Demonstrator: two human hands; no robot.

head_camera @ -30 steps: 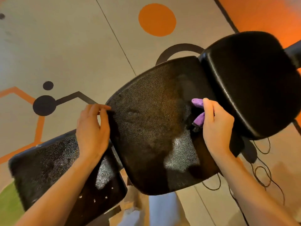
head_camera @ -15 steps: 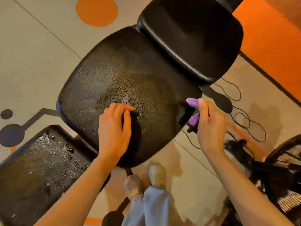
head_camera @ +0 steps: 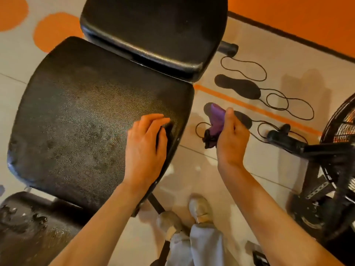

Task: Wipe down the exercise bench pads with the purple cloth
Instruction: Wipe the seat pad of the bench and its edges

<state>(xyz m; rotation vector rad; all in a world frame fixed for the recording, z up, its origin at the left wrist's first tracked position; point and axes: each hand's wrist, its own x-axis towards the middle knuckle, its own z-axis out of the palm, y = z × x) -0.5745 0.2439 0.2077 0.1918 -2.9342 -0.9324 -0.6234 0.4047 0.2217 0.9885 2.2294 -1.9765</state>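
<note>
The left hand [head_camera: 146,148] rests flat and open on the large pad [head_camera: 86,116], apparently to steady it. The right hand [head_camera: 231,139] grips the bunched purple cloth [head_camera: 216,120] off the pad's edge, above the floor [head_camera: 259,166], probably between strokes.

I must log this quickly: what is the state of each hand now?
Left hand: open, flat on the large bench pad.
Right hand: closed, holding the purple cloth off the pad.
</note>
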